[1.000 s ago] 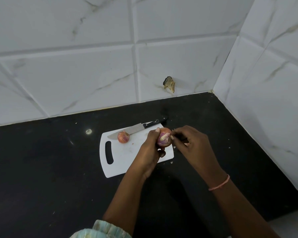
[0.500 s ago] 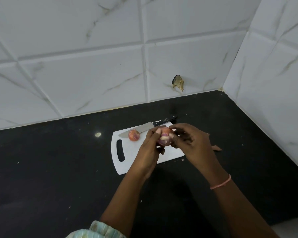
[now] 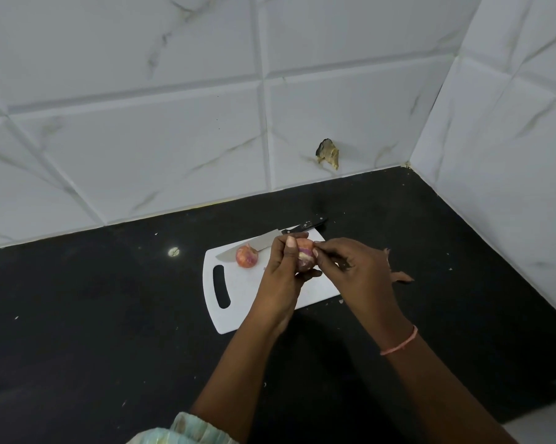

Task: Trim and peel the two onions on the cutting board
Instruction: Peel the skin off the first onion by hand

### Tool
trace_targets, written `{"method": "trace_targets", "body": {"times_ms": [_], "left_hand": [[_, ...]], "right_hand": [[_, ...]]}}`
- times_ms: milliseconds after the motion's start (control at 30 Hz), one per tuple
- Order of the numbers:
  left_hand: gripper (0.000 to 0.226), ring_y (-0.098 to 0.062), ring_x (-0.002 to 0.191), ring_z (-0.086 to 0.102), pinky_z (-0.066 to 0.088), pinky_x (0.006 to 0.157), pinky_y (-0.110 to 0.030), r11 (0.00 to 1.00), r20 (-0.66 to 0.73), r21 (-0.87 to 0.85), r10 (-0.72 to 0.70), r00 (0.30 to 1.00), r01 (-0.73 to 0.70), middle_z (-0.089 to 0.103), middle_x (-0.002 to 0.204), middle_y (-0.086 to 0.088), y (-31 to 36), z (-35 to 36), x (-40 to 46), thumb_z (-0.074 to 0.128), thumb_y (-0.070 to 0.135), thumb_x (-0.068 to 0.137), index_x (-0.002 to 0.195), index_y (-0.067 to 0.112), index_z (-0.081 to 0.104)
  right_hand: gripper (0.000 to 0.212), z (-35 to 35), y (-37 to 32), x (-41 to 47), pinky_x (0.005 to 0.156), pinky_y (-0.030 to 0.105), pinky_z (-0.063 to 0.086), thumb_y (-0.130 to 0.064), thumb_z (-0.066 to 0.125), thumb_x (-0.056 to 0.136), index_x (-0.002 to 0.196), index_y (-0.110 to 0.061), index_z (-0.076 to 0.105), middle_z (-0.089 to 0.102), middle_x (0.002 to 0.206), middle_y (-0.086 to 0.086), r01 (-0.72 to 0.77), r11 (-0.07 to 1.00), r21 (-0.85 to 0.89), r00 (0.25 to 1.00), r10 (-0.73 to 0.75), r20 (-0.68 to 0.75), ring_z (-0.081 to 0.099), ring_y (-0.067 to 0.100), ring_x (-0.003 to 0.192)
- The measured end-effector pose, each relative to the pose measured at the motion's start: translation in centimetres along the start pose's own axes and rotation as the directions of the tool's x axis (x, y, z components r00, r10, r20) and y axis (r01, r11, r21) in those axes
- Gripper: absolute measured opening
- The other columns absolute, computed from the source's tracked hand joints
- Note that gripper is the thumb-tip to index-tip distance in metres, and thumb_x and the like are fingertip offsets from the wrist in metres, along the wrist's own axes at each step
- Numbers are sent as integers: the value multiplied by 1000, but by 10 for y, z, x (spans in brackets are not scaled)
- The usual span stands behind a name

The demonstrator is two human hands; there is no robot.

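My left hand [image 3: 281,270] grips a partly peeled purple onion [image 3: 305,257] just above the white cutting board [image 3: 254,293]. My right hand [image 3: 350,267] pinches the skin at the onion's upper right side with thumb and fingertips. A second onion [image 3: 246,256], still in its reddish skin, lies on the board's far left part. A knife [image 3: 264,241] with a black handle lies along the board's far edge, blade pointing left, touching the second onion.
The board sits on a black countertop [image 3: 110,315] in a corner of white tiled walls. A piece of brown onion skin [image 3: 401,277] lies on the counter right of my right hand. Small flecks dot the counter.
My right hand has come back to the onion and pinches its skin near the top. A piece of skin now lies on the counter to the right. The camera view shifted slightly.
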State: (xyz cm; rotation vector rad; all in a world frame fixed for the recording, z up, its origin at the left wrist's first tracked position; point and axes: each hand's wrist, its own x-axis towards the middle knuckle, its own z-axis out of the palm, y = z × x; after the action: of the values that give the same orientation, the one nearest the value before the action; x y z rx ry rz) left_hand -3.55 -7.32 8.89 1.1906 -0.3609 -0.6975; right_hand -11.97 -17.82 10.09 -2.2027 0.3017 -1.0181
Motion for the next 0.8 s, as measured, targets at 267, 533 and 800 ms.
{"method": "trace_targets", "body": {"times_ms": [267, 533, 800], "left_hand": [[46, -26, 105, 64, 46, 104, -54, 998, -29, -64, 4, 1000, -6, 70, 106, -7, 1, 2, -1, 47, 46, 93, 118, 7, 53], [45, -31, 108, 62, 47, 104, -51, 1000, -80, -19, -5, 997, 3, 66, 111, -14, 2, 6, -8, 41, 39, 101, 125, 2, 50], [50, -31, 108, 64, 48, 102, -46, 983, -133, -176, -83, 988, 59, 69, 108, -19, 7, 10, -11, 36, 48, 100, 117, 7, 60]], "right_hand": [[19, 5, -5, -6, 78, 10, 51, -13, 71, 85, 103, -12, 74, 67, 94, -14, -108, 990, 93, 994, 108, -3, 66, 1, 90], [13, 7, -8, -8, 75, 12, 53, -9, 72, 85, 97, -9, 74, 71, 88, -5, -143, 987, 72, 988, 147, -44, 67, 5, 83], [13, 2, -10, -5, 76, 16, 54, -14, 75, 84, 96, -16, 72, 70, 88, -13, -207, 970, 126, 978, 205, 30, 68, 4, 85]]}}
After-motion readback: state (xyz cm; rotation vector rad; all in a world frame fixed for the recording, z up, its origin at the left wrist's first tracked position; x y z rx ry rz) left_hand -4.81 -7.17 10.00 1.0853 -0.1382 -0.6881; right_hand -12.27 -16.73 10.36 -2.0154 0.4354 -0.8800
